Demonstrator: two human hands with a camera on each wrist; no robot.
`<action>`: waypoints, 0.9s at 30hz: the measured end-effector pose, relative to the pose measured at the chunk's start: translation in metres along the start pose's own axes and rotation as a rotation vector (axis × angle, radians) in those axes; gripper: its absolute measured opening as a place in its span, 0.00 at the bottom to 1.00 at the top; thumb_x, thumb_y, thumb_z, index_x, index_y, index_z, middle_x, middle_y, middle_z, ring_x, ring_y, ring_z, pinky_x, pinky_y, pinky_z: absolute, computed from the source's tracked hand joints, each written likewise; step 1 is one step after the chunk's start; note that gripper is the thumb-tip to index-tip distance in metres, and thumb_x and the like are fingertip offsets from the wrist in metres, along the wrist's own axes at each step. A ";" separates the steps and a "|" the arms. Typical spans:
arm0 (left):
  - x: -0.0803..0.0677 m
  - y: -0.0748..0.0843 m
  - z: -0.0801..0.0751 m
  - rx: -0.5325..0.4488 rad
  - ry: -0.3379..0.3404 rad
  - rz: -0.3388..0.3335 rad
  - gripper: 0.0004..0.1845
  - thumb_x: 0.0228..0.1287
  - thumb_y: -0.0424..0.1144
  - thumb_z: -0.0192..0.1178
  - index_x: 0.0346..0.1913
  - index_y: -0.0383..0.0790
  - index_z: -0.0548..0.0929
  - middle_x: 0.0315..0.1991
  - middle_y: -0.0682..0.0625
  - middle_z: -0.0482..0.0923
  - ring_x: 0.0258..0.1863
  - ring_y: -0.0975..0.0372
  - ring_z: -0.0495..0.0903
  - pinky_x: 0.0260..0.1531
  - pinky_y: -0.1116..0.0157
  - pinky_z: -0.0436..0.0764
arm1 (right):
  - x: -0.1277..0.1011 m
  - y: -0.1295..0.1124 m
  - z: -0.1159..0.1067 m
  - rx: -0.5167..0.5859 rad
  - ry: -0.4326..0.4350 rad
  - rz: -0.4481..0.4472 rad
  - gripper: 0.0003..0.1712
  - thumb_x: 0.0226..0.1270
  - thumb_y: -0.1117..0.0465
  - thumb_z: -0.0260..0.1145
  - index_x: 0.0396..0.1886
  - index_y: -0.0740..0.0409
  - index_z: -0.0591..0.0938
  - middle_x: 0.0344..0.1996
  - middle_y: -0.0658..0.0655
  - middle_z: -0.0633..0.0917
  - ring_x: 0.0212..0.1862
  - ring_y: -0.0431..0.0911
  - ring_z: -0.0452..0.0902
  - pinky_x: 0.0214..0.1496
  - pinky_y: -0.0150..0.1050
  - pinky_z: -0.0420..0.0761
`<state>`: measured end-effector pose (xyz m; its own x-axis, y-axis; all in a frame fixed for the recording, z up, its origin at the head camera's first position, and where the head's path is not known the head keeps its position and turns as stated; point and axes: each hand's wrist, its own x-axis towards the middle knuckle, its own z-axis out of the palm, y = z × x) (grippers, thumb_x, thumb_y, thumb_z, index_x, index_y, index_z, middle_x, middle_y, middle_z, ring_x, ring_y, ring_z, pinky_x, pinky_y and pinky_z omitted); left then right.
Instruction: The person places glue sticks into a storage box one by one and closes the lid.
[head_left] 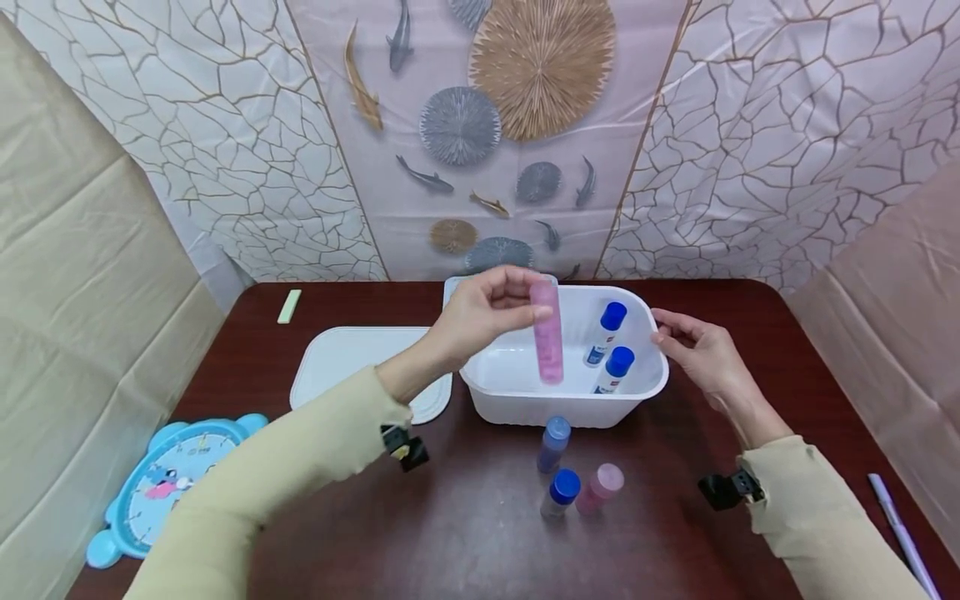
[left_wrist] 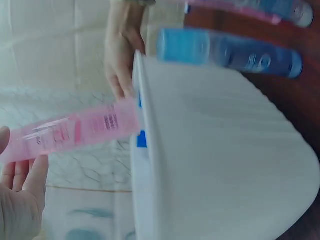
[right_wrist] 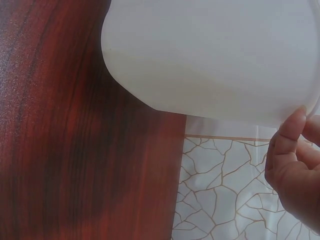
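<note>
My left hand (head_left: 487, 312) pinches the upper end of a translucent pink bottle (head_left: 548, 337) and holds it over a white plastic tub (head_left: 555, 408). In the left wrist view, the pink bottle (left_wrist: 75, 131) carries printing and a barcode. My right hand (head_left: 708, 358) grips the tub's right rim between thumb and fingers, as the right wrist view shows too. Inside the tub, two white bottles with blue caps, one behind (head_left: 604, 335) and one in front (head_left: 614, 371), lean at its right end. Before the tub stand a blue bottle (head_left: 553, 444), a blue-capped bottle (head_left: 561, 492) and another pink bottle (head_left: 600, 487).
A white lid (head_left: 337, 358) lies flat left of the tub. Farther left are a light blue toy clock (head_left: 176, 487) and a pale green bar (head_left: 288, 307). At the table's right edge lies a pen-like stick (head_left: 900, 529). A patterned cloth hangs behind the table.
</note>
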<state>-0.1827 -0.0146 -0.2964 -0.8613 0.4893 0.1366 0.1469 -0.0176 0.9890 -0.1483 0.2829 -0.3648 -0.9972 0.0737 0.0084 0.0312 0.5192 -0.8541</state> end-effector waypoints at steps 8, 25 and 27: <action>0.047 -0.040 0.014 0.068 0.078 -0.058 0.16 0.57 0.29 0.65 0.50 0.33 0.79 0.45 0.40 0.81 0.40 0.61 0.81 0.44 0.69 0.81 | -0.001 0.001 0.002 0.004 0.007 -0.003 0.26 0.69 0.60 0.59 0.64 0.65 0.70 0.36 0.47 0.75 0.37 0.34 0.70 0.40 0.19 0.78; 0.073 -0.083 0.034 0.207 0.073 -0.195 0.15 0.52 0.25 0.67 0.44 0.32 0.80 0.44 0.40 0.82 0.42 0.57 0.82 0.39 0.74 0.81 | 0.000 0.001 0.001 0.020 0.023 -0.032 0.25 0.68 0.62 0.60 0.63 0.68 0.71 0.34 0.46 0.76 0.36 0.31 0.70 0.38 0.18 0.77; 0.073 -0.084 0.035 0.230 0.071 -0.202 0.15 0.52 0.26 0.68 0.44 0.32 0.80 0.43 0.40 0.82 0.42 0.57 0.82 0.40 0.74 0.80 | 0.000 0.000 0.000 0.012 0.020 -0.022 0.26 0.69 0.61 0.59 0.63 0.67 0.70 0.36 0.48 0.76 0.37 0.32 0.70 0.38 0.18 0.77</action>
<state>-0.2409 0.0533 -0.3715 -0.9148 0.4007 -0.0499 0.0684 0.2755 0.9589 -0.1484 0.2828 -0.3651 -0.9961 0.0796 0.0370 0.0088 0.5104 -0.8599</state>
